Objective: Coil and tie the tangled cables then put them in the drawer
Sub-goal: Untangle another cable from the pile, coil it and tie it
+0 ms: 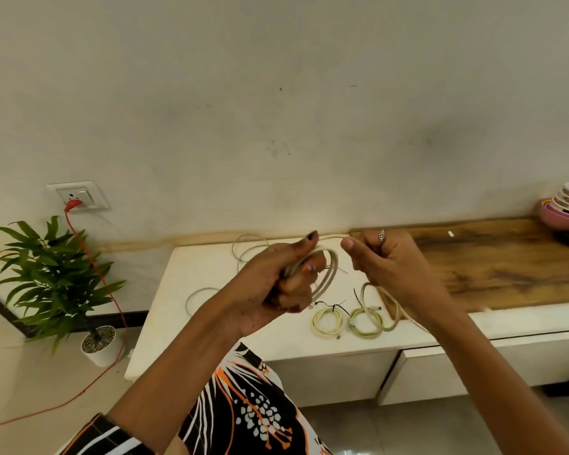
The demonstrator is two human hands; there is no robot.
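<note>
White desk (211, 323) under a pale wall: we coil a cable.
Our left hand (276, 277) fingers clench the cable coil (329, 274); our right hand (385, 264) fingers pinch its loose strand beside them. Below our fingers, two tied coils (345, 320) lie on the desk.

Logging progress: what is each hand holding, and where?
Left hand grips the cable by its coiled loops; right hand pinches its free strand beside the coil.

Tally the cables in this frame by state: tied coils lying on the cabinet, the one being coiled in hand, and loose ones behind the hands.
Tied coils on the white cabinet top: 2
Cable being coiled in hand: 1
Loose cables: 2
Total: 5
</note>
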